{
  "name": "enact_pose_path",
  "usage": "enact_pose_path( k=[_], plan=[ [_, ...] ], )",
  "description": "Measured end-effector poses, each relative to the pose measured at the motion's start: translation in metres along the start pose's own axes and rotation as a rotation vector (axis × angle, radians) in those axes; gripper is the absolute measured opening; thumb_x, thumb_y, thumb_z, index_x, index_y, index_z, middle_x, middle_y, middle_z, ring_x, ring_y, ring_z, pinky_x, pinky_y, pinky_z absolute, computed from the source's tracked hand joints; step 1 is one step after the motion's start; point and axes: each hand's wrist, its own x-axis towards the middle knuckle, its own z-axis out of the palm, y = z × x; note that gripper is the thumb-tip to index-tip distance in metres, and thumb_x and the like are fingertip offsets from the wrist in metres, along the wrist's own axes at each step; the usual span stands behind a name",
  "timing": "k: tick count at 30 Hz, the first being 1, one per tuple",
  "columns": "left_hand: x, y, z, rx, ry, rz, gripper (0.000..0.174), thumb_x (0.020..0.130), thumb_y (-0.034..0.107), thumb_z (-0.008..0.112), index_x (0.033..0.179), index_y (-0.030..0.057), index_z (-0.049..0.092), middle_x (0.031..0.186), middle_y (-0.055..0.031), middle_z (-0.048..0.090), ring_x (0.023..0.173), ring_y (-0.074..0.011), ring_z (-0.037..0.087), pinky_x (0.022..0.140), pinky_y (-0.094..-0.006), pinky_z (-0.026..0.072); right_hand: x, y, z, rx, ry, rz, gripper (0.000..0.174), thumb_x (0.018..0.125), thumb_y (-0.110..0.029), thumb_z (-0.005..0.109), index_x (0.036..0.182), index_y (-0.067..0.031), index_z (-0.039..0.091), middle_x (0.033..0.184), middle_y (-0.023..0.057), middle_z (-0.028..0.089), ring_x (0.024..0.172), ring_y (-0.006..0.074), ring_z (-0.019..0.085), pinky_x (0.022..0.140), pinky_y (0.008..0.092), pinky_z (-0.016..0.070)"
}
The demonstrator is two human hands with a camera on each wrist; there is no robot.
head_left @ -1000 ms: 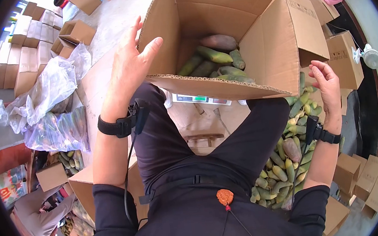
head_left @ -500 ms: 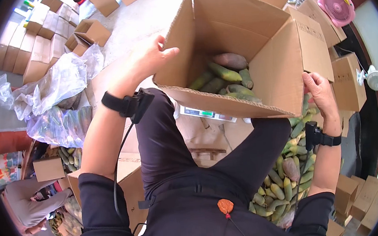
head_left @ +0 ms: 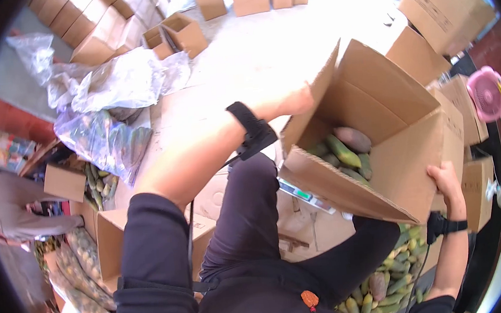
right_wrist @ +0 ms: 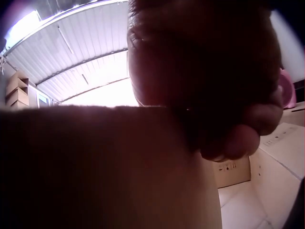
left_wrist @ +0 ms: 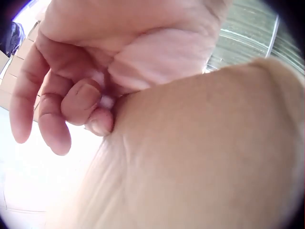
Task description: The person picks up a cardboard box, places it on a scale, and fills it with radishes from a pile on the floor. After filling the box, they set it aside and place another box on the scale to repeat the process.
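Note:
A large uncovered cardboard box [head_left: 375, 80] stands tilted before the person's legs, with several green vegetables [head_left: 343, 152] and a reddish one [head_left: 353, 140] at its bottom. Against the outside of its left wall is the left hand [head_left: 296, 99], partly washed out by glare. The left wrist view shows that hand [left_wrist: 71, 86] with loosely bent fingers and nothing held. At the box's near right corner, the right hand [head_left: 448, 180] grips the cardboard. In the right wrist view the dark right hand [right_wrist: 205, 81] curls its fingers over the box edge [right_wrist: 95, 112].
Under the box is a scale [head_left: 304, 194] with a lit display. More vegetables [head_left: 386, 281] lie by the right leg. Plastic bags [head_left: 105, 133] and stacked boxes [head_left: 84, 28] are at the left; a pink fan [head_left: 487, 94] is at the right.
The head view has swung, so the box appears lower and further right. The left hand has moved from the box's near left side further along its left wall; the right hand has closed onto the box corner.

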Motion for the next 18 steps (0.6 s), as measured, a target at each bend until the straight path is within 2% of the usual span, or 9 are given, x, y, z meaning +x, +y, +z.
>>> enact_pose_path(
  k=[2,4,5,7,8,10,14,16,18],
  plan=[
    [0.024,-0.064,0.028,0.067,-0.105,0.300,0.026,0.078,0.023,0.057,0.065,0.0034,0.067,0.062,-0.0197,0.061,0.056,-0.0365,0.060,0.055,-0.0449,0.0464,0.011,-0.016,0.002,0.008,-0.026,0.008,0.022,0.073,-0.014,0.056,0.081,0.0042,0.065,0.062,0.0042,0.058,0.047,0.0122,0.053,0.039,0.0270,0.0379],
    [0.046,-0.104,0.067,0.261,0.039,0.557,0.016,0.075,0.015,0.054,0.066,0.0075,0.065,0.059,-0.0097,0.060,0.052,-0.0249,0.057,0.048,-0.0393,0.0439,0.028,-0.032,0.001,0.043,0.018,-0.049,0.012,0.072,-0.015,0.057,0.069,-0.0039,0.061,0.054,0.0000,0.052,0.038,0.0102,0.044,0.034,0.0259,0.0293],
    [0.065,-0.078,0.026,0.275,0.046,0.541,0.016,0.075,0.015,0.054,0.066,0.0075,0.065,0.059,-0.0097,0.060,0.052,-0.0249,0.057,0.048,-0.0393,0.0439,0.034,-0.047,-0.001,0.000,0.011,-0.038,0.013,0.071,-0.014,0.057,0.070,-0.0021,0.062,0.055,0.0008,0.054,0.039,0.0099,0.045,0.034,0.0255,0.0305],
    [0.083,-0.019,-0.063,0.500,-0.697,0.256,0.034,0.080,0.032,0.060,0.088,-0.0002,0.069,0.085,-0.0177,0.068,0.076,-0.0289,0.067,0.068,-0.0372,0.0529,0.046,-0.067,-0.004,-0.072,0.041,-0.044,0.011,0.071,-0.012,0.056,0.069,-0.0022,0.061,0.056,0.0010,0.055,0.039,0.0091,0.046,0.033,0.0249,0.0297],
    [0.085,-0.014,-0.086,0.502,-0.695,0.240,0.034,0.080,0.032,0.060,0.088,-0.0002,0.069,0.085,-0.0177,0.068,0.076,-0.0289,0.067,0.068,-0.0372,0.0529,0.055,-0.073,-0.005,-0.072,0.038,-0.070,0.011,0.070,-0.012,0.056,0.069,-0.0022,0.062,0.056,0.0007,0.055,0.039,0.0088,0.046,0.033,0.0251,0.0293],
    [0.082,-0.015,-0.112,0.121,-0.578,-0.243,0.027,0.073,0.025,0.062,0.071,-0.0010,0.066,0.071,-0.0135,0.066,0.062,-0.0242,0.064,0.056,-0.0347,0.0511,0.069,-0.095,-0.003,-0.118,-0.003,-0.097,0.011,0.071,-0.013,0.056,0.069,-0.0026,0.062,0.056,0.0006,0.055,0.039,0.0083,0.046,0.034,0.0250,0.0297],
    [0.078,-0.045,-0.156,0.021,-0.501,-0.336,0.031,0.071,0.026,0.064,0.078,-0.0042,0.065,0.068,-0.0154,0.064,0.062,-0.0236,0.062,0.057,-0.0354,0.0508,0.075,-0.148,0.023,-0.089,-0.028,-0.199,0.012,0.072,-0.013,0.056,0.070,-0.0021,0.062,0.057,0.0005,0.056,0.040,0.0077,0.046,0.035,0.0240,0.0307],
    [0.072,-0.063,-0.179,0.079,-0.462,-0.355,0.034,0.071,0.028,0.064,0.081,-0.0046,0.066,0.073,-0.0187,0.065,0.067,-0.0275,0.063,0.063,-0.0370,0.0515,0.076,-0.171,0.040,-0.043,-0.048,-0.235,0.014,0.075,-0.012,0.055,0.072,-0.0009,0.062,0.059,0.0005,0.057,0.043,0.0067,0.048,0.039,0.0232,0.0329],
    [0.059,-0.083,-0.200,0.236,-0.359,-0.302,0.040,0.073,0.034,0.063,0.084,-0.0046,0.066,0.082,-0.0227,0.065,0.081,-0.0346,0.063,0.075,-0.0385,0.0503,0.077,-0.185,0.064,0.000,-0.068,-0.276,0.015,0.078,-0.013,0.055,0.074,0.0002,0.062,0.061,0.0003,0.057,0.047,0.0068,0.050,0.042,0.0233,0.0348]
  ],
)
